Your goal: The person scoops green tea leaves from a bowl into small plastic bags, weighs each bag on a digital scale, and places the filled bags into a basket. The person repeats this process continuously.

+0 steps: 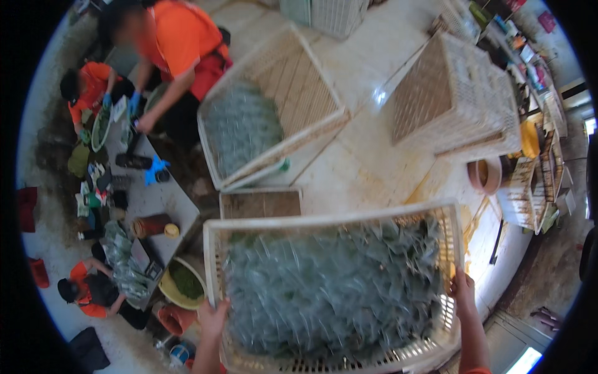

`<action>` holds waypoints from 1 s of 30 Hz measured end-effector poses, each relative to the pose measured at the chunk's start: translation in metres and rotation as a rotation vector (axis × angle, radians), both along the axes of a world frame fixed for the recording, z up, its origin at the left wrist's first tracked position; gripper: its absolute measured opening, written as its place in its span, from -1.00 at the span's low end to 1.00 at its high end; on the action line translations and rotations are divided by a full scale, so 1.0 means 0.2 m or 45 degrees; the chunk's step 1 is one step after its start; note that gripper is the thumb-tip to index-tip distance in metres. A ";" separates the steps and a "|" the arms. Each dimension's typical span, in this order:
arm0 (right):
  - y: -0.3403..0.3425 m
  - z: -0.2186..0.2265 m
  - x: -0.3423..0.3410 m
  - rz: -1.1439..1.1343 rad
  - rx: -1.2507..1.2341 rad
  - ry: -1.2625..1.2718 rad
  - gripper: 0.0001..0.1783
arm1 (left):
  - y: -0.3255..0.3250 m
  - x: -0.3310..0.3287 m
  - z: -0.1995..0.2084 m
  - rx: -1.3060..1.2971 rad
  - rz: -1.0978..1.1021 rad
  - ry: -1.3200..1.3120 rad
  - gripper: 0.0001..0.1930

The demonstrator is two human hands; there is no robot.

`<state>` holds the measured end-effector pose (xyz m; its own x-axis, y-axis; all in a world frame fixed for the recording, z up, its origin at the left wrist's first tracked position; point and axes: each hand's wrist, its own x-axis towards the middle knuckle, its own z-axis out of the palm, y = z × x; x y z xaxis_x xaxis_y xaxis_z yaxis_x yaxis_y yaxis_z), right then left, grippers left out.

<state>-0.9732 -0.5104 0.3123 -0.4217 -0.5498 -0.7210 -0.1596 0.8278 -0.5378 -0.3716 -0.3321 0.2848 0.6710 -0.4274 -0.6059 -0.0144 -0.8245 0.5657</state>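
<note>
A cream plastic crate (336,219) with slotted walls fills the lower middle of the head view. It is packed with rows of clear plastic bags (330,287) that look dark green inside; their exact contents are blurred. My left hand (213,319) grips the crate's left side near the front corner. On the opposite side, my right hand (462,288) is wrapped around the right wall. Beyond it stands a larger cream crate (305,81), partly filled with similar green bags (240,124) on its left side.
To the left, co-workers in orange shirts (187,37) work at a grey table (168,206) with bags and jars. A yellowish tub (199,268) of green matter stands beside its near end. Stacked cream crates (461,93) stand at far right, near a pinkish bucket (484,174).
</note>
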 end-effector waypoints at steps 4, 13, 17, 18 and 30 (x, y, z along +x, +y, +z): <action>-0.10 0.57 -0.14 0.134 -0.101 0.133 -0.53 | -0.17 -0.15 0.35 -0.111 0.017 0.158 -0.79; -0.16 0.95 -0.07 0.057 -0.577 0.199 -0.56 | -0.67 -0.06 0.79 -0.453 -0.026 0.080 -0.78; -0.18 0.92 -0.01 -0.058 -0.681 0.149 -0.60 | -0.87 0.07 0.74 -0.588 -0.204 -0.086 -0.74; -0.20 0.87 0.03 -0.069 -0.723 0.155 -0.60 | -0.92 0.12 0.71 -0.635 -0.195 -0.083 -0.73; -0.86 1.14 -0.15 -0.018 -0.947 0.156 -0.63 | -1.53 -0.17 1.02 -0.832 -0.095 0.061 -0.73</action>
